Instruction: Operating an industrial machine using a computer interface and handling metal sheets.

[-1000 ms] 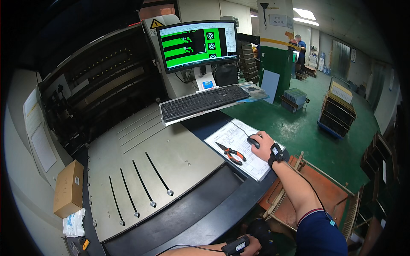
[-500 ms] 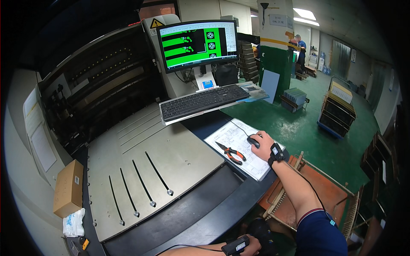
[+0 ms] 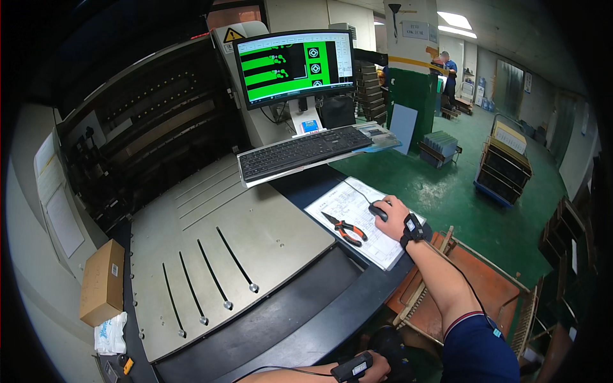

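Observation:
My right hand (image 3: 394,217) rests over a black computer mouse (image 3: 377,209), fingers curved around it. The mouse lies on printed sheets (image 3: 384,251) at the right end of the machine's dark ledge. Beside it on the sheets are pliers (image 3: 345,228) with orange and black handles and dark pointed jaws. Low in the view, at the bottom edge, is my left hand (image 3: 378,367), partly cut off, with its fingers mostly hidden. Each wrist wears a black strapped device with a cable. Ahead, a monitor (image 3: 295,69) displays green shapes on black, above a black keyboard (image 3: 305,152) on a tray.
A grey metal plate (image 3: 211,255) with several black slots and round knobs spreads to the left. A cardboard box (image 3: 103,281) and a white plastic packet (image 3: 110,333) stand at its left side. A reddish wheeled rack (image 3: 472,274) is by my right arm. Another person (image 3: 449,73) stands far back.

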`<state>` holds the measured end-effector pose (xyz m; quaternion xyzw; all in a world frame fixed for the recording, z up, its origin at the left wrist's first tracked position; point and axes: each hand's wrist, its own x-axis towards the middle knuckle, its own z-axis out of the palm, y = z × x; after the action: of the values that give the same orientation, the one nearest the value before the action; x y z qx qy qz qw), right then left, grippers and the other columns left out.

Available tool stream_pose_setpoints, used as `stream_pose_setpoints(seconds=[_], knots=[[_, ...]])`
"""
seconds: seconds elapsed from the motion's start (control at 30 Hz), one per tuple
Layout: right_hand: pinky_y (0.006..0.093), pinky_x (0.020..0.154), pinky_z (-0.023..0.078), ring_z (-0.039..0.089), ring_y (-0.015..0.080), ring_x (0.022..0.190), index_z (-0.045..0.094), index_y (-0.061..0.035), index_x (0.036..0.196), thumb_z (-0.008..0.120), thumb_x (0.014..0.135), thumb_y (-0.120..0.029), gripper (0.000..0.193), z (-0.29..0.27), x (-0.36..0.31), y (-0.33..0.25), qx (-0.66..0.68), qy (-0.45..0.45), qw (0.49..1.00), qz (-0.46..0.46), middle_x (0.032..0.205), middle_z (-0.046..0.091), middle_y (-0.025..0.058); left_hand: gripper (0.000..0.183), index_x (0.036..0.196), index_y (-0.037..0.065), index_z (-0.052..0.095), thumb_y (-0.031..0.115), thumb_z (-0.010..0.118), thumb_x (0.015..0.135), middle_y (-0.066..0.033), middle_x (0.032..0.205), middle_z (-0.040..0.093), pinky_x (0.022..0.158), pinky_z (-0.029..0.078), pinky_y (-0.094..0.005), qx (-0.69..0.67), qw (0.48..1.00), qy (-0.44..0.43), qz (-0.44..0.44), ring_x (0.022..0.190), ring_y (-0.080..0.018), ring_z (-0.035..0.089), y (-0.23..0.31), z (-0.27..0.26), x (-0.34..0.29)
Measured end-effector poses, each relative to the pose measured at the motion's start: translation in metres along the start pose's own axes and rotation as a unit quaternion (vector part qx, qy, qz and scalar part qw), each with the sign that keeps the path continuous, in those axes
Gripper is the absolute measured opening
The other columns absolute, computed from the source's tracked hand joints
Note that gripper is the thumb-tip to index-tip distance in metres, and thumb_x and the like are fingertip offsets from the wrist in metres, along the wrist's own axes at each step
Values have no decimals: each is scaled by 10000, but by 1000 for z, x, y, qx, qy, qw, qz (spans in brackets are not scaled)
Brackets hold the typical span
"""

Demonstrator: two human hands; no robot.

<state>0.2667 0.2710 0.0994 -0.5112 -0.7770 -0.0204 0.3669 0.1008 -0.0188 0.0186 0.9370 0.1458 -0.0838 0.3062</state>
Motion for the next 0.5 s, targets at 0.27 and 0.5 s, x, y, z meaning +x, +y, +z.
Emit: stream_pose_setpoints(seconds=[0.27,0.5], knots=[[424,896,490,587,336,1011,692,-128,1062,668,722,-188,346,0,0,-1,2,2,1000,-2,1088,584,136,249,851,59,689,268,557,879,-157,784,680,770,538,-440,-3,1000,-9,-6,811,-358,676,4,-8,-2],[426,901,482,585,333,1022,678,-127,1099,670,743,-189,362,2,0,4,-7,2,1000,-4,1115,578,139,248,877,179,740,343,555,869,-84,784,710,604,562,-448,66,997,-25,-21,718,-313,693,7,-8,3]])
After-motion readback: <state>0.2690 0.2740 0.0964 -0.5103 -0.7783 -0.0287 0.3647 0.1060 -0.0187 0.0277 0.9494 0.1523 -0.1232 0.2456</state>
